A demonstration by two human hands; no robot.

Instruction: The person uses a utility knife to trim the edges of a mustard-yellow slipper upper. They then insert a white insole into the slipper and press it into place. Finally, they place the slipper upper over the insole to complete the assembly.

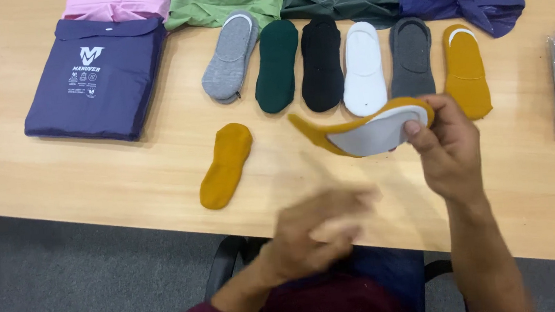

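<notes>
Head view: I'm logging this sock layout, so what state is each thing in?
Right hand: gripping the mustard sock with white insert, lifted off the table.
Left hand: blurred, empty.
Loose mustard sock: flat, alone.
Six socks: flat in a row.
Purple pouch: closed.

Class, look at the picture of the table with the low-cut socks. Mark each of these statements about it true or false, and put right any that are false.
1. The right hand holds a mustard sock with a white insert above the table. True.
2. The left hand grips a green sock. False: it is blurred, and nothing shows in its grip.
3. A single mustard sock lies apart, in front of the row. True.
4. The white sock lies at the far left of the row. False: the grey sock does; the white one lies between the black sock and a dark grey sock.
</notes>
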